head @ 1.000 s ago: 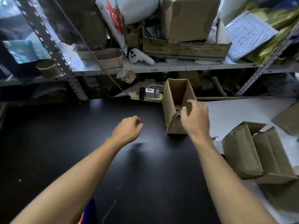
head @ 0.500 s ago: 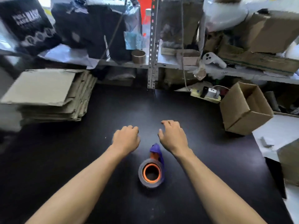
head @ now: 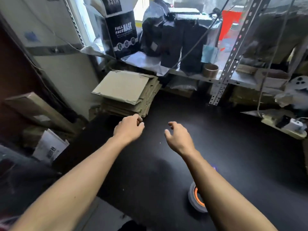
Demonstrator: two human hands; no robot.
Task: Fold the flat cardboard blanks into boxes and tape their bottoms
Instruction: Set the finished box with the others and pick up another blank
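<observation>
Both hands have moved away from the tape (head: 196, 200) toward the blanks (head: 126, 92), which are stacked at the far left corner of the table (head: 233, 147). The left hand (head: 129, 129) hovers just beside the stack, fingers loosely curled, holding nothing. The right hand (head: 177, 135) is relaxed and empty.

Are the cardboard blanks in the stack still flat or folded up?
Flat: the stack of cardboard blanks lies as level sheets, edges layered.

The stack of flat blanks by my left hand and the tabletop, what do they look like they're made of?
The stack of flat blanks looks like plain brown corrugated cardboard, matte: fluted edges show along the sheets' sides. The tabletop is black with a smooth, faintly glossy finish, probably laminate or painted board; a soft sheen shows, but the core is hidden.
</observation>
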